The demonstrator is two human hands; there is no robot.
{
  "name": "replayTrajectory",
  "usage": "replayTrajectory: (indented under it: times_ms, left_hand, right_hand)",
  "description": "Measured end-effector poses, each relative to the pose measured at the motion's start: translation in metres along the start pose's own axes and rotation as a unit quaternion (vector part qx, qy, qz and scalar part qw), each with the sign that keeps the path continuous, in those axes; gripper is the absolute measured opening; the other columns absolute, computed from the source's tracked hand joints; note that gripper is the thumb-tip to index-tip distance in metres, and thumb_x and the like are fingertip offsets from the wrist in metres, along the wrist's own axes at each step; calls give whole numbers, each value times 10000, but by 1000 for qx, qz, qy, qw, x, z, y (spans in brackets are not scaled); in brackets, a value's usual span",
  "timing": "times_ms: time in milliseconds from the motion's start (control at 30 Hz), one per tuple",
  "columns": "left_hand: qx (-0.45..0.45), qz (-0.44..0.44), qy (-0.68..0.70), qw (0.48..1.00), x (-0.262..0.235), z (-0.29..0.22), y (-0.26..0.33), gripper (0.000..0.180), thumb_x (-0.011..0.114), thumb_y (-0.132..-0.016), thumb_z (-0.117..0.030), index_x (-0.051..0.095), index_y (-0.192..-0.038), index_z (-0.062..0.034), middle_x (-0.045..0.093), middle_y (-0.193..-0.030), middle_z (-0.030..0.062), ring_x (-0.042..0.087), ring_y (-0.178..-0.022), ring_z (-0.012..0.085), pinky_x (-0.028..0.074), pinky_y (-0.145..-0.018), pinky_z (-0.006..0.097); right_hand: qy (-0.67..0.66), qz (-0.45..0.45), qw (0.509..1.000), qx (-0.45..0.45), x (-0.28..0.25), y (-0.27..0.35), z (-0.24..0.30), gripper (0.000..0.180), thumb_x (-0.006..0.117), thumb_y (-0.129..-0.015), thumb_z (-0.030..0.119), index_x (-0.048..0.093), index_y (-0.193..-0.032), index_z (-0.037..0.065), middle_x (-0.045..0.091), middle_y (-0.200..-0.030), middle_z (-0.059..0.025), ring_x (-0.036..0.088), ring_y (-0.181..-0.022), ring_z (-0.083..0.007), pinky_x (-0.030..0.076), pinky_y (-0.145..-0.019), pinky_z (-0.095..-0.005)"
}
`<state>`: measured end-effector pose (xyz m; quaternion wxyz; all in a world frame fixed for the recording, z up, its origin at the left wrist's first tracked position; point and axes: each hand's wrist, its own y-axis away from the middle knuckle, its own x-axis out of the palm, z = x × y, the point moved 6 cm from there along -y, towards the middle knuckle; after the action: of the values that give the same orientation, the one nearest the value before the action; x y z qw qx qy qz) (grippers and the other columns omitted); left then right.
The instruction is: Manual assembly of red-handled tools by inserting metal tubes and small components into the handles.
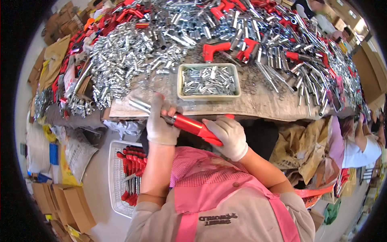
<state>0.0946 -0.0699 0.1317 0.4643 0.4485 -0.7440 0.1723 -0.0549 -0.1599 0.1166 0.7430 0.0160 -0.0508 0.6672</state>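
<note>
At a heaped bench (262,105), by its front edge, we hold a red-and-silver tool (188,124) near a parts tray (209,97) likely kept within reach, left hand (161,128) clamped round the metal tube (139,105), right hand (231,138) round the red handle (210,137), seemingly for steadiness.

Hand passage is available along the front strip of the tabletop (264,107); the tub (209,98) and metal-part heaps (117,60) obstruct beyond.

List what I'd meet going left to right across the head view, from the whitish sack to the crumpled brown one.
Whitish sack → white plastic basket → gloved left hand → red tube → gloved right hand → crumpled brown sack.
</note>
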Motion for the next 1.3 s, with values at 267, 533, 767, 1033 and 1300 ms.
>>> replayTrajectory:
  times_ms: [267, 533, 767, 1033, 1300]
  left_hand:
    - [65, 9, -2, 998, -7, -28, -1, 422, 464, -927, -457, 438, -1192, -129, 410, -730, -13, 406, -641, 116, 396, -622, 301]
    - [29, -3, -49, 998, -75, -45, 10, 428, 432, -952, -335, 393, -1291, -76, 534, -871, 43, 493, -592, 126, 420, -501, 265]
    - [-11, 100, -202, 974, -76, -49, 35, 537, 512, -918, -398, 394, -1285, -24, 519, -815, 55, 476, -597, 94, 404, -550, 214]
    - [-7, 89, -221, 971, -87, -59, 36, 467, 484, -938, -348, 408, -1264, -22, 516, -834, 54, 474, -616, 91, 402, -556, 221]
    - [17, 58, -207, 977, -89, -59, 44, 552, 518, -903, -431, 409, -1263, -26, 501, -762, 48, 469, -566, 115, 388, -517, 241]
  right_hand:
    - [185, 64, 980, -38, 23, -33, 13, 643, 682, -780, 330, 433, -1253, -28, 599, -942, -165, 589, -906, -282, 462, -811, -389]
    - [644, -19, 731, -226, 2, -203, 48, 248, 552, -823, 138, 605, -1060, 93, 589, -1044, -129, 581, -923, -313, 485, -803, -403]
    - [786, 179, 577, -130, -4, -313, 0, 347, 520, -741, 25, 623, -1059, 120, 588, -1115, -100, 532, -1078, -296, 465, -897, -389]
    - [755, 85, 645, -82, -11, -309, -5, 307, 554, -791, 156, 579, -1096, 131, 536, -1155, -156, 488, -1116, -354, 444, -921, -414]
    - [718, 77, 691, -25, 0, -306, -22, 389, 537, -849, 206, 507, -1212, 68, 489, -1231, -239, 508, -1118, -390, 428, -953, -436]
